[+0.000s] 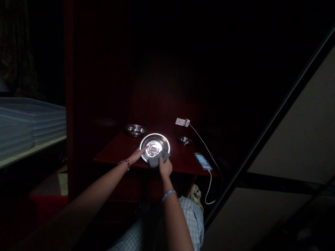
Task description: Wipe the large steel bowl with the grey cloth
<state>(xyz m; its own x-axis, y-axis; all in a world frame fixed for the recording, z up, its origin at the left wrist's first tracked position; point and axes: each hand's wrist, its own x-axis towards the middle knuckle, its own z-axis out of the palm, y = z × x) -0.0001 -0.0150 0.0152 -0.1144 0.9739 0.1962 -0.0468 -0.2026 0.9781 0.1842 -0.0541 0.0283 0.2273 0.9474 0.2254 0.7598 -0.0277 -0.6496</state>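
Nearest me, light-blue checked cloth covers my leg, and beside it a beige clog shows below the bench. My right grip, a blue band round its wrist, is closed on a crumpled grey cloth, which I have pressed against the near edge of a stainless steel bowl. My left grip, below it a beaded bracelet, grasps that bowl by its left side, thumb reaching inside; the other fingers I can't make out. The bowl sits over the middle of the dark red bench, its mouth turned towards me: round, wide-rimmed, polished, with brilliant glare along the rim and floor, and a small rectangular label at the bottom, its print too small to read. To the right, a pixelated device lies near the bench's edge, joined to a white cable. Past my bowl stand two smaller steel ones, the left bowl and the right bowl. Farther back, the cable runs to a plug in a white socket panel.
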